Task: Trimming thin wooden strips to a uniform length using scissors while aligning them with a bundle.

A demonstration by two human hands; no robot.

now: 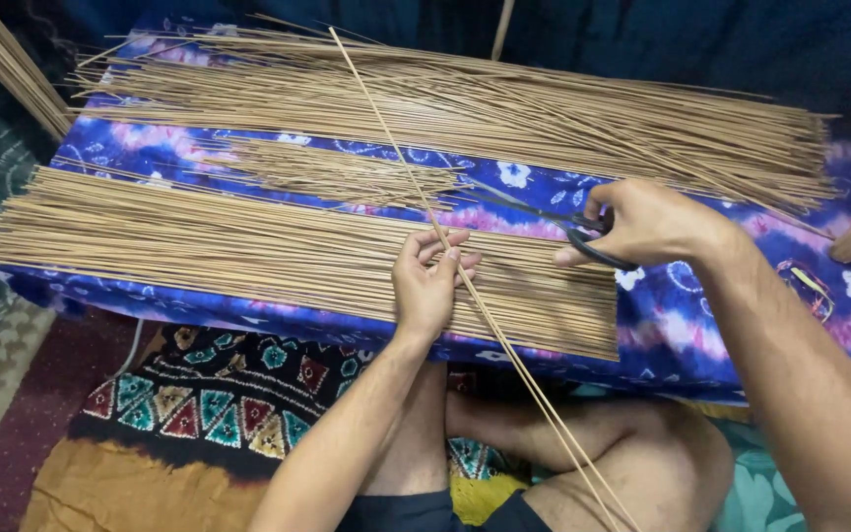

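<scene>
The fingers of the left hand (429, 286) are curled closed around a few long thin sticks (416, 177), which run from the person's lap up across the far edge of the cushion. The right hand (647, 225) has its thumb and fingers through the black handles of the scissors (544, 212); the blades seem almost closed and point toward the held sticks, close to them, near the middle of the cushion. I judge that the step in hand is the cutting of these sticks to length. The next move asks for a steady left grip and blades set square across the sticks.

Below the left hand, along the near edge, lies a neat pile of cut sticks (199, 241). A larger loose pile (504, 113) lies along the far edge, and a small heap of short pieces (337, 172) between them. The cushion carries a blue flowered cloth (701, 315).
</scene>
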